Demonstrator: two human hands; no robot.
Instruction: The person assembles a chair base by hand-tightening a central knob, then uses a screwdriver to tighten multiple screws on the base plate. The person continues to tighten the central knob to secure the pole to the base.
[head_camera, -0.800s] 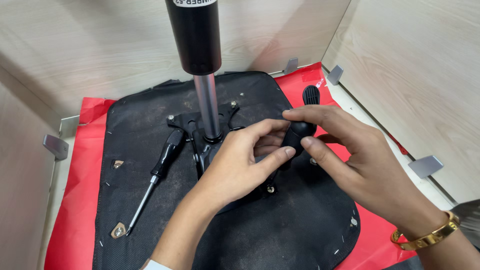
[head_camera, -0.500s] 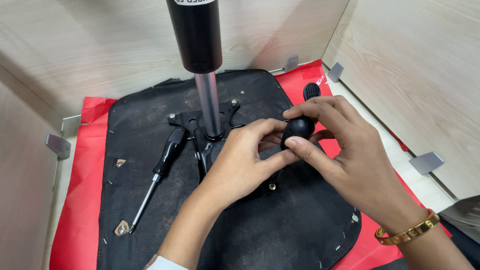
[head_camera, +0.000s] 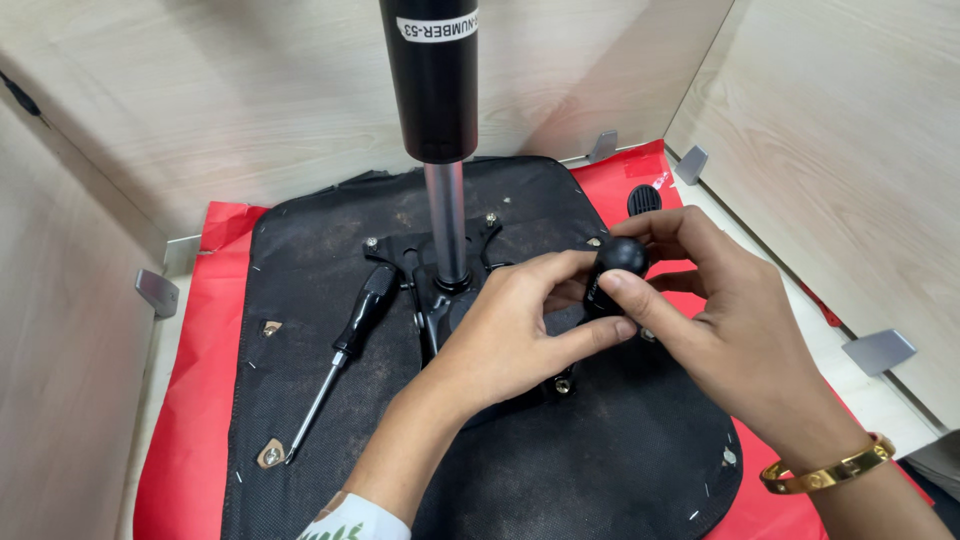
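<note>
An upturned black chair seat (head_camera: 330, 420) lies on a red mat, with a black metal mechanism plate (head_camera: 432, 300) bolted at its centre. A chrome and black gas cylinder (head_camera: 440, 120) stands upright out of the plate. My right hand (head_camera: 725, 320) grips a black rounded knob (head_camera: 622, 258) on a lever at the plate's right side, fingers wrapped around it. Just left of the knob, my left hand (head_camera: 510, 330) rests on the plate with its fingertips touching the lever. A gold bangle (head_camera: 825, 470) sits on my right wrist.
A black-handled screwdriver (head_camera: 345, 345) lies on the seat left of the plate, tip toward me. Another ribbed black handle (head_camera: 644, 198) pokes up behind my right hand. Wooden walls with metal brackets (head_camera: 158, 292) enclose the red mat (head_camera: 185, 430) on three sides.
The view has shifted slightly. My right hand has moved its grip up over the top of the knob while my left hand stays on the plate.
</note>
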